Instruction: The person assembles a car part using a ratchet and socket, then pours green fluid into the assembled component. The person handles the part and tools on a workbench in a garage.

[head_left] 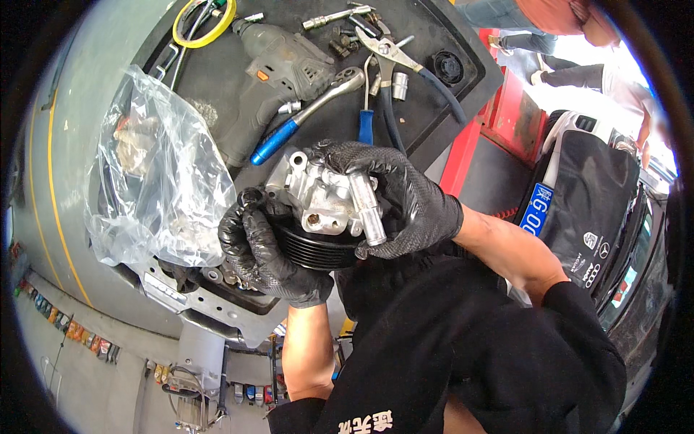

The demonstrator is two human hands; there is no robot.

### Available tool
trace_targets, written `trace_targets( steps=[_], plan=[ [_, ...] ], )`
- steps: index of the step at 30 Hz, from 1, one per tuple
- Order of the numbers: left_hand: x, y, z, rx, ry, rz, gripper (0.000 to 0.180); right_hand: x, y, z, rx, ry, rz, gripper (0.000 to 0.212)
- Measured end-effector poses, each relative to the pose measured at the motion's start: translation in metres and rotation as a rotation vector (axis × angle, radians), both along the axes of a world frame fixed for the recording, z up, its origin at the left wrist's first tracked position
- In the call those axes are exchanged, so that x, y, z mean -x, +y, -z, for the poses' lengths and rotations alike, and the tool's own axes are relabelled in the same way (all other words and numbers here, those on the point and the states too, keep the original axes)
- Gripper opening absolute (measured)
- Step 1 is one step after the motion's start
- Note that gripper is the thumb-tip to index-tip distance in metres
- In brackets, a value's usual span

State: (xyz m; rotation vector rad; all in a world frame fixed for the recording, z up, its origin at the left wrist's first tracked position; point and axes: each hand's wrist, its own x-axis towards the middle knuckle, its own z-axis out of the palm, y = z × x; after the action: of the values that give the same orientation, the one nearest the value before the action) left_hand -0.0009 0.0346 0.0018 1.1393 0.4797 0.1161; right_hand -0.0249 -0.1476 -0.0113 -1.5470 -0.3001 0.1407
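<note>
Two gloved hands are used to support one metal part, which is held up between the near edge of the counter (426, 134) and the wearer's torso. The silver side of the metal part (322, 206) is turned upward; a black grooved wheel (312, 250) is set beneath it.

The left hand (271, 249) is placed at the lower left, its fingers curled in against the part beside the wheel. The right hand (408, 195) is placed on the opposite side, its fingers bent over the upper edge and its thumb brought near the end of a short metal tube (369, 210). Both sets of fingers are closed on the part; the tips tucked behind it cannot be seen.

For good handling, the weight should be borne by the solid body and the wheel rim, and the tube should not be used as a handle. Open holes are best left uncovered so that they can be checked and kept clean. If the part is to be turned, one hand should be shifted at a time. Clearance should be maintained from the ratchet (311, 113), the screwdriver (366, 126) and the plastic bag (155, 181), by which loose edges could be caught.
</note>
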Motion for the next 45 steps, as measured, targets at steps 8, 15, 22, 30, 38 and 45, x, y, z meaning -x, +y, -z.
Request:
trace_targets(
  steps=[8,15,22,30,38,45],
  plan=[
    [0.013,0.023,0.028,-0.180,-0.132,0.008,0.018,0.006,0.010,0.001,-0.008,-0.083,0.036,0.091],
    [0.002,0.023,0.017,-0.036,-0.068,0.093,0.028,0.014,0.017,-0.003,0.044,-0.156,0.161,0.091],
    [-0.015,0.022,-0.001,-0.174,-0.076,0.333,0.016,0.015,0.015,-0.006,0.185,-0.150,0.253,0.090],
    [-0.042,0.042,-0.033,-0.870,-0.462,0.602,0.014,0.012,0.009,0.015,0.211,-0.126,0.335,0.083],
    [-0.043,0.028,-0.068,-1.158,-0.596,0.817,0.015,0.009,0.005,0.011,0.029,-0.047,0.282,0.085],
    [-0.035,0.012,-0.091,-1.413,-0.698,0.878,0.012,0.007,0.001,0.016,0.048,-0.067,0.257,0.084]
  ],
)
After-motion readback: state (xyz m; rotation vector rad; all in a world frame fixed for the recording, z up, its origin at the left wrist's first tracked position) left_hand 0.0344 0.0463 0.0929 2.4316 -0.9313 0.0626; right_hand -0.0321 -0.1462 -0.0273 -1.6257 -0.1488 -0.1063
